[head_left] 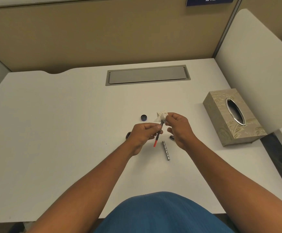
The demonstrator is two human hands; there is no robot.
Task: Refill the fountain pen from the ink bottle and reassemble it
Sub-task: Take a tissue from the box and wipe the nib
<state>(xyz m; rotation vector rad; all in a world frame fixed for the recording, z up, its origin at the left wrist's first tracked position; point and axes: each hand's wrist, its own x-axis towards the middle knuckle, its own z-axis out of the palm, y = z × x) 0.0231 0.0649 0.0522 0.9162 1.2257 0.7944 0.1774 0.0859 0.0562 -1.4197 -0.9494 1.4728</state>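
My left hand (143, 134) grips the pen's inner section (158, 134), a thin dark tube with a red end pointing down toward me. My right hand (178, 127) pinches a folded white tissue (161, 117) around the tube's upper tip, which the tissue hides. The ink bottle (128, 135) stands just behind my left hand, mostly hidden by it. Its dark round cap (144, 117) lies apart on the white desk (69, 132). A silver pen barrel (166, 150) lies below my hands. Another dark pen part (171, 137) peeks out under my right hand.
A patterned tissue box (232, 115) with a chrome oval opening sits at the right. A grey cable hatch (147, 75) is set into the desk's far side. Beige partition walls close the back; a white side panel (254, 64) stands at the right.
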